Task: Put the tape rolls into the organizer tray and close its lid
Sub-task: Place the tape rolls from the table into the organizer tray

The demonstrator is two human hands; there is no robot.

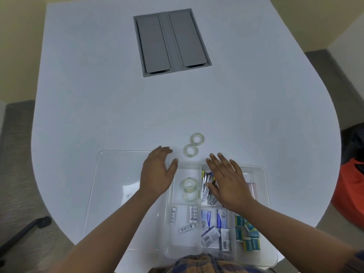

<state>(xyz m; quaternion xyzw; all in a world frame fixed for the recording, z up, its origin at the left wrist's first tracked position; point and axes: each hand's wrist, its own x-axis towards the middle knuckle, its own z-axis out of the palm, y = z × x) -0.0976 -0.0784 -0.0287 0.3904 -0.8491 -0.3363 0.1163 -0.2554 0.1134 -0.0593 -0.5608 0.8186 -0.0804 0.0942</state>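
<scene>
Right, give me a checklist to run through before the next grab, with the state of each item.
1. Tape rolls left on the table: two, the near roll and the far roll, beyond the organizer tray. Not ok, task unfinished.
2. Rolls already in the tray: two in the tape compartment, one overlapping the other. Ok.
3. Room there for more: bare floor beyond the stored rolls. Ok.
4. Left hand: open, empty, close to the near roll. Ok.
5. Right hand: open, empty, hovering over the stapler compartment. Ok.
6. Lid: open, lying flat left of the tray. Ok for now.
</scene>
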